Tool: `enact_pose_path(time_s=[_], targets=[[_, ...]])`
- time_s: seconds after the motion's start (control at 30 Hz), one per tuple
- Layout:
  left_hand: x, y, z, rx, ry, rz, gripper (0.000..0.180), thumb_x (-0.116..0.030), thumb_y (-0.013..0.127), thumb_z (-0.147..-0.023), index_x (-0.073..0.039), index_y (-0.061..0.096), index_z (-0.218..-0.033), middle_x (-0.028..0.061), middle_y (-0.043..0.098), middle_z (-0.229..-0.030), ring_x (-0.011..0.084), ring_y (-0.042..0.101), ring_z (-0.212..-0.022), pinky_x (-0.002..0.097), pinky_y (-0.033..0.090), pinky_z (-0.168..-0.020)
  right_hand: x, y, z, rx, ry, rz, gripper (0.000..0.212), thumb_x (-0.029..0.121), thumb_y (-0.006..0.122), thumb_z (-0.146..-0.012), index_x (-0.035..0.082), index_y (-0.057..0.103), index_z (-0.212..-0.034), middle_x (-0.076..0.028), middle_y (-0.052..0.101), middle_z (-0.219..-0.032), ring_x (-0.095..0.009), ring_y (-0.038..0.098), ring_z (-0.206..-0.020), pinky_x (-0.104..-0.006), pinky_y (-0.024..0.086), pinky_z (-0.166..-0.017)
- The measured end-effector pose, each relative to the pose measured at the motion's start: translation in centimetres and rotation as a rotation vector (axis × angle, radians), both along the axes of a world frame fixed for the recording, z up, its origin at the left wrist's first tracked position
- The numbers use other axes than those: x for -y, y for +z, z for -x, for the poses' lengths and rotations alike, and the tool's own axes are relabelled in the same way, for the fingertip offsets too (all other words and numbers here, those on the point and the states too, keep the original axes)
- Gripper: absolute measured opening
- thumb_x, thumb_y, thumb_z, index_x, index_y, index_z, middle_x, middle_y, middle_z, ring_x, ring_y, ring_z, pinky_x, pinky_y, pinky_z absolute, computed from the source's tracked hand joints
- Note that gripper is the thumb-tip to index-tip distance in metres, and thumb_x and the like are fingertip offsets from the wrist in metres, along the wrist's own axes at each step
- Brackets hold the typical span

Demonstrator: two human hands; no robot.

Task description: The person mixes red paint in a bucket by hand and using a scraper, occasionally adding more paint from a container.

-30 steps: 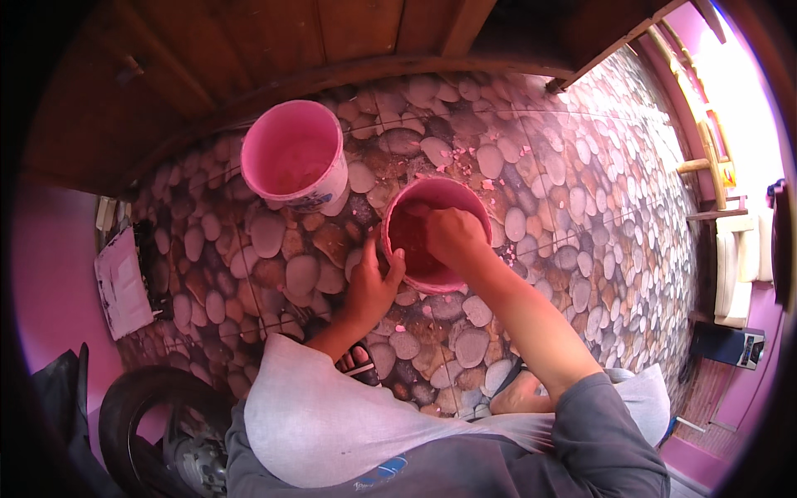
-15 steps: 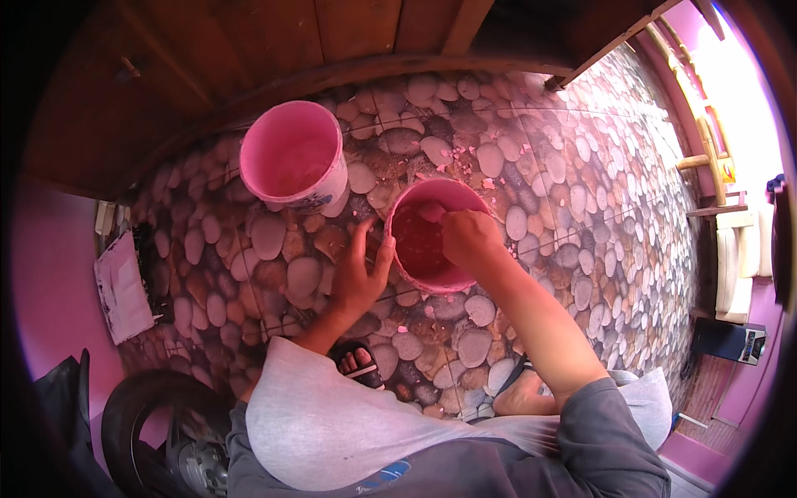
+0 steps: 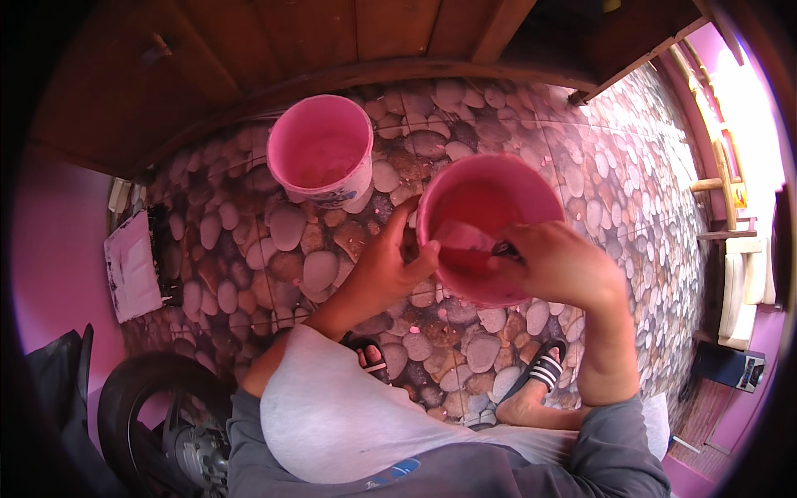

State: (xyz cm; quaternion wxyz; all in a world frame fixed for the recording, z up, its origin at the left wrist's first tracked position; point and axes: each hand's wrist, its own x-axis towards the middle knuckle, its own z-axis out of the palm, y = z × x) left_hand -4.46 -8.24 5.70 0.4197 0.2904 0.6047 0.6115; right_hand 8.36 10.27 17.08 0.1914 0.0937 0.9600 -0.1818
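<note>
Pebble-patterned flooring (image 3: 249,249) spreads beneath me, meeting dark wooden panelling (image 3: 249,50) at the top of the view and a pink wall (image 3: 50,249) on my left. On that floor stands a pink bucket (image 3: 320,151), upright, well apart from my hands. Nearer to me I hold a red bowl (image 3: 490,216) raised and tilted toward my face: my left hand (image 3: 386,266) grips its near-left rim, thumb hooked over the edge and fingers spread along the outer wall. My right hand (image 3: 558,264) reaches over the right rim, fingers curled tight on a small dark thing that touches a pinkish patch inside the bowl; what that thing is I cannot make out. My sandalled feet (image 3: 540,373) rest on the pebbles below the bowl, one half hidden behind my knee. At lower left a tyre (image 3: 141,398) is cut off by the dark rim of the frame, and a white flat object (image 3: 131,267) lies by the wall, too blurred to identify.
</note>
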Motion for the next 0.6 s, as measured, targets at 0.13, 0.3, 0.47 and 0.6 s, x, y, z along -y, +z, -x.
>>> enact_pose_path(time_s=[0.13,0.3,0.47,0.6], targets=[[-1.2,1.1,1.5,-0.146,0.071,-0.057,0.062,-0.015,0.062,-0.092,0.0,0.032,-0.144,0.0093,0.066,-0.102,0.0128,0.063,-0.084,0.0289,0.052,-0.077,2.6,3.8,0.4,-0.08,-0.035,-0.287,0.032,0.022,0.063,-0.087,0.004,0.06,-0.113,-0.019,0.068,-0.084,-0.036,0.067,-0.08,-0.0468,0.051,-0.071],[0.3,1.0,2.9,-0.225,0.165,-0.127,0.06,-0.013,0.063,-0.092,-0.002,0.035,-0.144,0.0086,0.065,-0.1,0.0125,0.062,-0.085,0.0286,0.052,-0.076,1.8,8.7,-0.6,-0.293,-0.136,-0.241,0.024,0.021,0.068,-0.086,0.002,0.057,-0.096,-0.014,0.063,-0.072,-0.033,0.065,-0.065,-0.0421,0.05,-0.059],[2.1,3.6,6.4,-0.397,0.414,-0.161,0.059,-0.011,0.061,-0.094,-0.002,0.034,-0.146,0.0098,0.061,-0.11,0.0142,0.062,-0.089,0.0277,0.052,-0.08,-4.3,6.5,0.6,-0.415,-0.973,0.266,0.061,0.06,0.06,-0.09,0.002,0.059,-0.108,-0.015,0.069,-0.089,-0.023,0.07,-0.078,-0.0347,0.055,-0.06],[1.4,6.3,9.1,-0.535,0.588,-0.38,0.059,-0.01,0.058,-0.096,-0.003,0.031,-0.148,0.0122,0.06,-0.119,0.0171,0.061,-0.102,0.03,0.05,-0.091,-1.4,2.1,8.0,-0.376,-0.829,1.284,0.076,0.068,0.046,-0.092,0.001,0.052,-0.128,-0.018,0.068,-0.108,-0.032,0.071,-0.09,-0.0388,0.061,-0.075]])
